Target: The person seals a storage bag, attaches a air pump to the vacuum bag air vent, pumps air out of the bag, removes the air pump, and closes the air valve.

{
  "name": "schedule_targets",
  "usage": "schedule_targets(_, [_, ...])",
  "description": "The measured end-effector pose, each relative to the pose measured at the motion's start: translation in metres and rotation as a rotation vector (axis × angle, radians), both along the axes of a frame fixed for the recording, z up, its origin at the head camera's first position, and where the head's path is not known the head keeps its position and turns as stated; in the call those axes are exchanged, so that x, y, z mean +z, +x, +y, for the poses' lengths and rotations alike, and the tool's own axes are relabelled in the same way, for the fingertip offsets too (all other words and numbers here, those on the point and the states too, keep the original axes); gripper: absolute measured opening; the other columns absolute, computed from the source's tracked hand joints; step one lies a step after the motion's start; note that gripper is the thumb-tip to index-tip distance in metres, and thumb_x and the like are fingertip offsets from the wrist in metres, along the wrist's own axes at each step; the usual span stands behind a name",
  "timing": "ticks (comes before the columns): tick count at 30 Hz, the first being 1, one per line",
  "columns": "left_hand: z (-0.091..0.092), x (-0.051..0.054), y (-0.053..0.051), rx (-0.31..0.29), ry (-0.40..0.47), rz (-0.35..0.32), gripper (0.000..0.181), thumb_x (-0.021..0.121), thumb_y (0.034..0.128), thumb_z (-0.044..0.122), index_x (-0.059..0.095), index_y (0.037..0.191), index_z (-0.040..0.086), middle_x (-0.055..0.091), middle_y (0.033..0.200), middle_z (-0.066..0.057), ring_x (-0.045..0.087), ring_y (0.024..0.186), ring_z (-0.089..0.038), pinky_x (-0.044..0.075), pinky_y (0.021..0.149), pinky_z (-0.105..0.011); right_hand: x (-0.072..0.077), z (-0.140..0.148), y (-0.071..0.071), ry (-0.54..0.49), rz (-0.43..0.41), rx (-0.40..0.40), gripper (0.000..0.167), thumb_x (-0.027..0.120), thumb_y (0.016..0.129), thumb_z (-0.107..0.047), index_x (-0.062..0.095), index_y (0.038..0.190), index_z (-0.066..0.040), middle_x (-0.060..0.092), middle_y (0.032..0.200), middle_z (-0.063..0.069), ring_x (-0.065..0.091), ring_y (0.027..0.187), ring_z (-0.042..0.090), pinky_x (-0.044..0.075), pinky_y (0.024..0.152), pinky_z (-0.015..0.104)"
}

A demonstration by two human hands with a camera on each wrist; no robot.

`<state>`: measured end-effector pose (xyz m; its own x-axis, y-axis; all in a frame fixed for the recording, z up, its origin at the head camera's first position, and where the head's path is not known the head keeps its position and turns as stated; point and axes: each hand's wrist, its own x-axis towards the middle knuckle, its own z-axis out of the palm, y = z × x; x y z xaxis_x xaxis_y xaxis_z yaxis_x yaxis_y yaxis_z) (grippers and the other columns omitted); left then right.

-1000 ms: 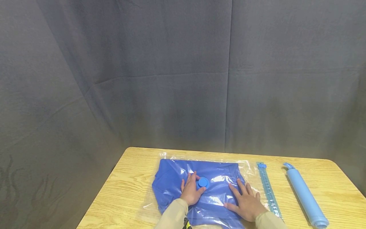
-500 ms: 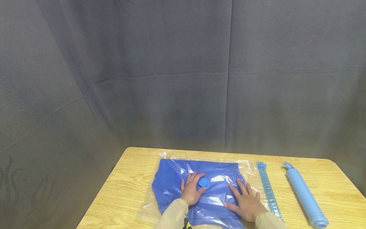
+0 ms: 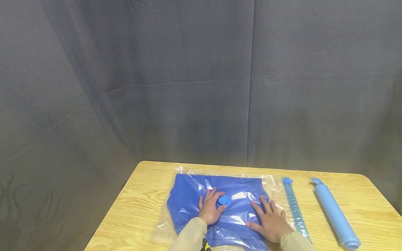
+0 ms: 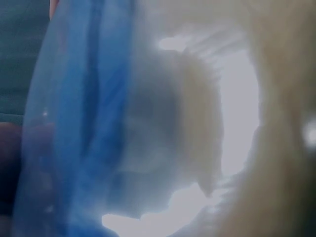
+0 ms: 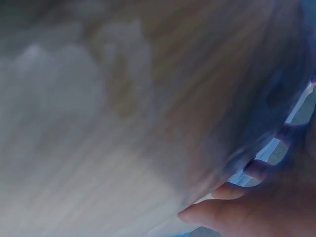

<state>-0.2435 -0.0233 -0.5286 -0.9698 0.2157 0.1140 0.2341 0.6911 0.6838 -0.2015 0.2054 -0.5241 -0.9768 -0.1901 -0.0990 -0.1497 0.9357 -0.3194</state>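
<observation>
Pale wood grain covers the table, which has rounded far corners. Nearest, two beige sleeves come in from the bottom edge, with a scrap of black and yellow beside the left one.

Beyond the cuffs, the right hand lies palm down with its fingers spread, resting on the right part of a clear plastic bag. To its left, the left hand pinches a round blue cap on top of the bag, thumb on the near side and forefinger on the far side; its other fingers rest on the plastic.

The bag lies flat on the middle of the table, with blue cloth inside and bright glare on its film. Both wrist views are blurred, mostly shiny plastic.

Along the bag's right end runs a teal zip strip, a small blue slider at its far end. Further right, apart from the bag, a light blue tube lies slantwise, its hooked end pointing away. Behind the table hangs a grey curtain, seamed and creased.
</observation>
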Motion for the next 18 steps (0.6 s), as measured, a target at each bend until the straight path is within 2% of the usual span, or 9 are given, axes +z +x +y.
schedule_targets(10, [0.0000,-0.0038,-0.0028,0.023,0.025,0.004,0.033,0.069,0.0843,0.016,0.055,0.114,0.010,0.041,0.149,-0.022,0.028,0.142,-0.045,0.011,0.112,-0.069,-0.0007,0.0001,0.0007,-0.010,0.034,0.015,0.086,0.051,0.084,-0.070,0.041,0.146,-0.010,0.025,0.154,0.028,0.021,0.136,0.061,0.019,0.096,0.083])
schedule_targets(18, [0.0005,-0.0055,-0.0035,0.042,0.057,-0.012,0.034,0.071,0.0838,0.017,0.051,0.108,0.005,0.040,0.148,-0.025,0.027,0.143,-0.045,0.010,0.114,-0.066,-0.0021,0.0002,0.0000,-0.001,0.006,0.000,0.088,0.050,0.083,-0.072,0.040,0.146,-0.011,0.024,0.155,0.028,0.018,0.137,0.061,0.017,0.097,0.083])
